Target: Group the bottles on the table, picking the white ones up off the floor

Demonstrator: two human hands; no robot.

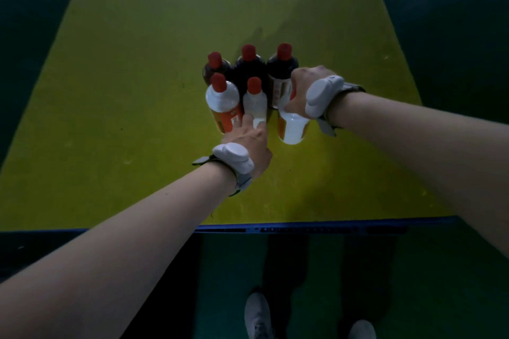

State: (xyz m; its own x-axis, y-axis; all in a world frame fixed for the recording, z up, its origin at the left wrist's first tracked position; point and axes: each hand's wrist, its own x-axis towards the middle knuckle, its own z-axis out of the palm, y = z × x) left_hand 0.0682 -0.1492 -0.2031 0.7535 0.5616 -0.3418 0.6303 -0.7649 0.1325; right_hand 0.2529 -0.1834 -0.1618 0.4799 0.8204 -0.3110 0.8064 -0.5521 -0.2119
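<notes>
Nearest the camera, on the dark green floor (440,283), stand 2 white shoes (257,316) below dark trouser legs. Beyond them runs the blue front edge of the yellow-green desk (124,91). 2 bare forearms reach forward over the desk, each with a white padded wrist device, the left one (234,157) and the right one (323,96), strapped on.

Left hand (249,140): fingers extended and pressed against the lower body of the middle white plastic bottle with a red cap (254,99); whether they close around it cannot be told. Right hand (298,88): clamped from above on the top of the right white bottle (293,126), hiding its cap; this bottle tilts toward the camera, its orange label partly visible.

Front row: 3 white bottles, including the left white bottle with a red cap and orange label (223,103), standing just beside the middle one. Back row: 3 dark brown bottles with red caps, left (216,66), centre (249,63) and right (282,66), standing close together directly behind the white ones. All 6 bottles form 1 cluster near the desk's centre.
</notes>
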